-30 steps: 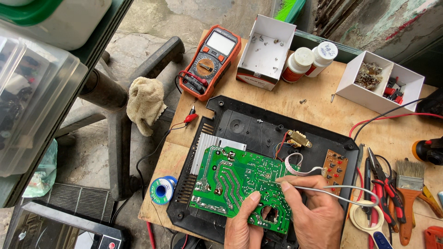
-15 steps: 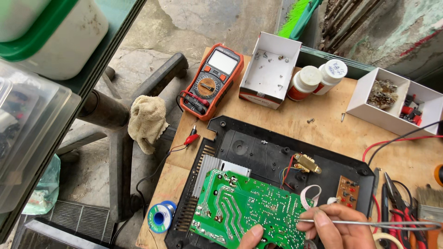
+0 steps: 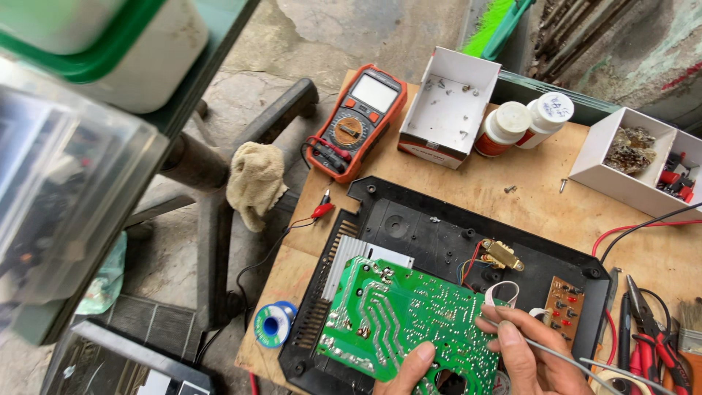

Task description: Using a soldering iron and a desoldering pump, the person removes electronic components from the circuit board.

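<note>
Head view, steeply down, near workbench (image 3: 526, 194)

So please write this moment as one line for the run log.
left hand steadies green circuit board | right hand pinches solder wire | board over black casing

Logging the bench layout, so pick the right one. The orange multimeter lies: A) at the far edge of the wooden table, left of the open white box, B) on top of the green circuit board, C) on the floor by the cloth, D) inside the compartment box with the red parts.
A: the orange multimeter lies flat on the wooden table, left of the open white box and apart from the green circuit board.
</note>
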